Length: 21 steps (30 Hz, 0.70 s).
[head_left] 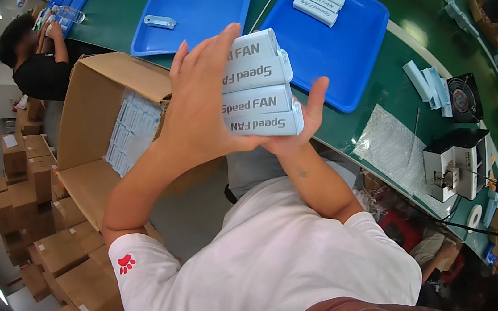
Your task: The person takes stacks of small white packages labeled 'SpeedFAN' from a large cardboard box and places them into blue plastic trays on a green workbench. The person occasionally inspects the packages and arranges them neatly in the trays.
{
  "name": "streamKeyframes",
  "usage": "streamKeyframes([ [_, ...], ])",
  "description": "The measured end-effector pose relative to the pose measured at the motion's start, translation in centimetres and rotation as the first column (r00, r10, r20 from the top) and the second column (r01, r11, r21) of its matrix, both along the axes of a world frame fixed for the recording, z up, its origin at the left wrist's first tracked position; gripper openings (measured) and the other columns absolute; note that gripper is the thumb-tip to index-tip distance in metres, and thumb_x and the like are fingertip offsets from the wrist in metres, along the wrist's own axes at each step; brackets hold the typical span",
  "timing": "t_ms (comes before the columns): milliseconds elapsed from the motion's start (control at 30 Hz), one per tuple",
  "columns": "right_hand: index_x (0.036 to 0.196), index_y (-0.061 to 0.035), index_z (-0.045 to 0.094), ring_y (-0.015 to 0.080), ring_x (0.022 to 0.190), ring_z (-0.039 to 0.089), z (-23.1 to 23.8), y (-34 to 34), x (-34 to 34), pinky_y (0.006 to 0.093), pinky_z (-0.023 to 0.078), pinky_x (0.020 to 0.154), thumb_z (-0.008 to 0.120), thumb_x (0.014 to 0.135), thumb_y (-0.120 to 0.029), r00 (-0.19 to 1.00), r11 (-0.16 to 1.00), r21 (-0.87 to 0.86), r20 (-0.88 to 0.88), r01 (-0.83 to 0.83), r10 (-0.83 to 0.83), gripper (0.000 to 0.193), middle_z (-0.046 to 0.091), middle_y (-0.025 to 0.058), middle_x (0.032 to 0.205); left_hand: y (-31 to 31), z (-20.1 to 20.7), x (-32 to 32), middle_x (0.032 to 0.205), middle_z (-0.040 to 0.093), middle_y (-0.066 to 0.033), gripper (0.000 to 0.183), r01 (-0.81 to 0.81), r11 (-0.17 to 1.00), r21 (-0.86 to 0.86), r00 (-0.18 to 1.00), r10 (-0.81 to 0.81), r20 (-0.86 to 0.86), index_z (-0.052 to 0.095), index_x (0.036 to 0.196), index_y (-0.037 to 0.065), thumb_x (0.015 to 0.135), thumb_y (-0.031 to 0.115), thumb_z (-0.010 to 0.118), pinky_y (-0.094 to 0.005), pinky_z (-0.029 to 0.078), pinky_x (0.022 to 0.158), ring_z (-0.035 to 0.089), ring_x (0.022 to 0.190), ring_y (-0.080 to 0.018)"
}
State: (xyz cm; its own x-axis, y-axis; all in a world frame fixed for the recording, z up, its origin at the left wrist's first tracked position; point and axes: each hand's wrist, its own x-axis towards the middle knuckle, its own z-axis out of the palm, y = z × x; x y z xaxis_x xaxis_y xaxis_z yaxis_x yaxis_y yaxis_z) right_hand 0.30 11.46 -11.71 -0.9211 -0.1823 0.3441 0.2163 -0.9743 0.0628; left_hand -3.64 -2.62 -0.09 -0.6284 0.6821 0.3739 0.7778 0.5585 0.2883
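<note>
Both of my hands hold up a stack of several long light-blue plastic pieces (258, 103) with dark lettering, over the table's near edge. My left hand (200, 90) is wrapped across their left ends, fingers toward the top of the stack. Beneath and at the lower right, my right hand (309, 117) supports the stack with its thumb sticking up; its other fingers are mostly hidden behind the pieces. Behind the stack lies a blue tray (357, 49) with several like pieces (320, 0) at its far end. Another blue tray (199, 6) to the left carries a single piece (159, 21).
An open cardboard box (84, 104) at my left holds rows of light-blue pieces (134, 129). On the green table (349, 137), bubble wrap (395, 153), a black fan (464, 98) and a small machine (458, 164) lie right. A person (42, 69) works far left, beyond stacked cartons (88, 287).
</note>
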Motion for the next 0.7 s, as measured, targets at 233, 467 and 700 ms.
streamKeyframes([
  [233, 0.167, -0.0117, 0.007, 0.0398, 0.156, 0.019, 3.7, -0.9, 0.6, 0.0610, 0.025, 0.123, 0.034, 0.080, -0.096, 0.992, 0.937, 0.328, -0.043, 0.123, -0.115, 0.124, 0.009, 0.0152, 0.172, -1.7, -1.2, 0.6, 0.155, 0.043, -0.0197, 0.143, 0.027, 0.957, 0.289, 1.000, -0.025, -0.010, 0.022, 0.160, 0.004, 0.046, 0.043, 0.099, -0.0597, 0.025, 0.118, 0.045, 0.140, -0.0368],
  [467, 0.166, -0.0126, 0.011, 0.0417, 0.156, 0.021, 2.4, -0.5, 1.6, 0.0563, 0.028, 0.123, 0.057, 0.078, -0.084, 0.992, 0.916, 0.387, -0.101, 0.107, -0.074, 0.123, 0.018, 0.0184, 0.170, -2.3, -1.1, 1.9, 0.152, 0.048, -0.0185, 0.125, 0.047, 0.980, 0.192, 0.994, -0.027, -0.106, 0.032, 0.155, 0.008, 0.052, 0.043, 0.095, -0.0545, 0.026, 0.119, 0.048, 0.139, -0.0375],
  [700, 0.158, -0.0220, 0.045, 0.0449, 0.157, 0.014, 2.3, -1.1, -0.4, 0.0598, 0.019, 0.124, 0.066, 0.070, -0.089, 0.808, 0.926, 0.138, -0.545, 0.351, -0.225, 0.113, 0.011, 0.0288, 0.169, -1.3, -2.4, 2.1, 0.144, 0.057, -0.0130, 0.068, 0.197, 0.952, 0.233, 0.828, -0.034, -0.560, 0.044, 0.141, 0.033, 0.083, 0.037, 0.078, -0.0481, 0.025, 0.120, 0.058, 0.128, -0.0306],
])
